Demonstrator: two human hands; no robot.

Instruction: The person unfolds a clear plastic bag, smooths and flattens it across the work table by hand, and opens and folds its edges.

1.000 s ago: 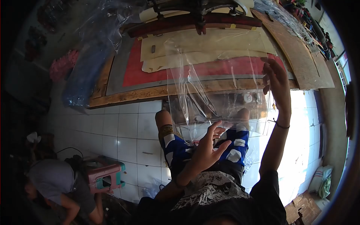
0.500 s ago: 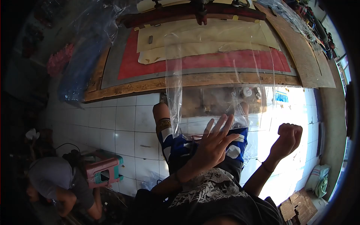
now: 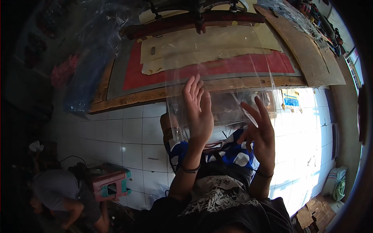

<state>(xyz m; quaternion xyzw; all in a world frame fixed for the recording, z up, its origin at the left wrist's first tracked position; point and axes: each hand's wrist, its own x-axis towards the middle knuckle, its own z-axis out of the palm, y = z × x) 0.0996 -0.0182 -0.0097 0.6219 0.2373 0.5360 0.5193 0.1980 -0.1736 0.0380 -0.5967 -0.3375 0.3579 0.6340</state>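
Observation:
A clear plastic sheet (image 3: 225, 83) hangs over the wooden front edge of the worktable, its lower part dropping above my lap. My left hand (image 3: 199, 116) lies against or just over the sheet's left part, fingers stretched upward and holding nothing. By the sheet's lower right side is my right hand (image 3: 261, 134), its fingers apart and pointing up and left. A bright fold of plastic shows beside those fingers; I see no firm grip on it. Under the sheet, the table carries a red panel (image 3: 155, 79) with a torn-edged tan sheet (image 3: 153, 62) on top.
A dark red bar (image 3: 221, 19) of a machine spans the table's back. Bundled clear plastic (image 3: 91, 73) hangs at the left, and a board (image 3: 307, 50) lies on the right. Another person (image 3: 64, 190) crouches at lower left near a pink and green stool (image 3: 112, 182).
My left hand has moved left and up across the sheet. My right hand, a closed fist out to the right before, has opened and come in to the sheet, whose left fold looks flatter.

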